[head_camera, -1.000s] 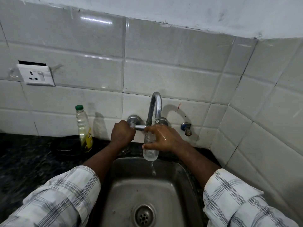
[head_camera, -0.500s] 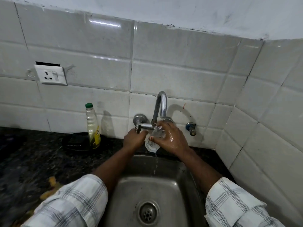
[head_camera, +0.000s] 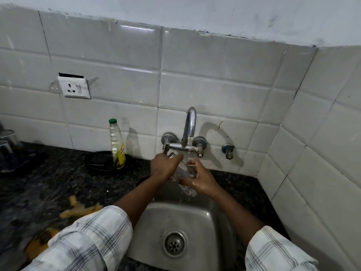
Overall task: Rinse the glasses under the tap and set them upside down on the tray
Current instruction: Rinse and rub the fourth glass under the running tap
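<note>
A green-capped bottle stands by the tiled wall, below a socket.

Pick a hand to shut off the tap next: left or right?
Left, probably. The left hand sits just below the tap handle, while the right hand grips the glass from the other side and could hold it alone.

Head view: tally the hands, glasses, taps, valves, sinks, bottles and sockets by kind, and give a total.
hands: 2, left hand and right hand
glass: 1
tap: 1
valve: 1
sink: 1
bottle: 1
socket: 1
Total: 8
</note>
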The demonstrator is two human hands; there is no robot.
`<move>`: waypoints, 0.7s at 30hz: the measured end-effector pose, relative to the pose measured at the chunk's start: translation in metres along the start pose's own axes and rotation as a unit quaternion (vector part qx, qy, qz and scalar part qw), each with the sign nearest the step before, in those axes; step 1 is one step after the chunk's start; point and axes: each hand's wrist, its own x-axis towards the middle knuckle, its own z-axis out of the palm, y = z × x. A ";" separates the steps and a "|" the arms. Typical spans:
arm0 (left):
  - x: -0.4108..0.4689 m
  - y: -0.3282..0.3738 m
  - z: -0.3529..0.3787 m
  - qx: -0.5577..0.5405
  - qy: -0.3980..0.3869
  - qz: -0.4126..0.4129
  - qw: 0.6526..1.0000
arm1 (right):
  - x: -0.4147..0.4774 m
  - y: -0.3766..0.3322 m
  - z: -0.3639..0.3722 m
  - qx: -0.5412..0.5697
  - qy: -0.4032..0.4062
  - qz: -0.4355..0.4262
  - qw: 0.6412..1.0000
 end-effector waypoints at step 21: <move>-0.038 -0.043 -0.084 0.218 0.110 0.079 0.966 | 0.007 -0.023 0.078 0.035 0.018 -0.049 0.998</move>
